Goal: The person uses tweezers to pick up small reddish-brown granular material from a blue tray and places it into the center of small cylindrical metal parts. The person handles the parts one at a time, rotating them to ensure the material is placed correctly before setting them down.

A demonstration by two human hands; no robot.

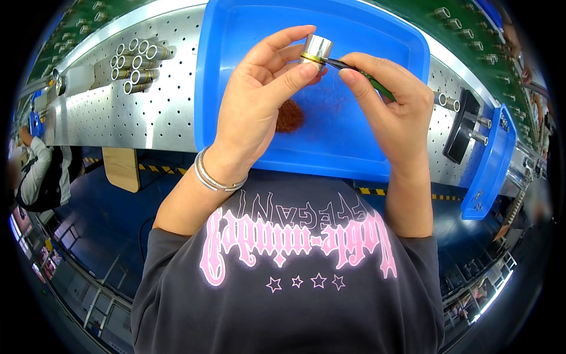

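Observation:
Over the blue tray [203,106], my left hand [253,94] holds a short shiny metal sleeve [319,45] between thumb and fingers. A yellowish band runs round the sleeve's lower part. In my right hand [395,97] are slim dark tweezers [377,86] with a green body, pinched between thumb and forefinger. Their dark tip meets the sleeve at the yellowish band. Beneath my left hand, a small heap of fine reddish-brown rings or shavings [289,117] lies on the tray's floor, partly covered by the hand; the pieces are too small to make out.
Several metal sleeves [140,61] stand grouped on the perforated metal table [171,106] to the left. At right are more sleeves [452,105], a black holder [461,130] and a narrow blue tray [492,171]. Another person's sleeve [38,168] shows at far left, near a wooden stool [121,170].

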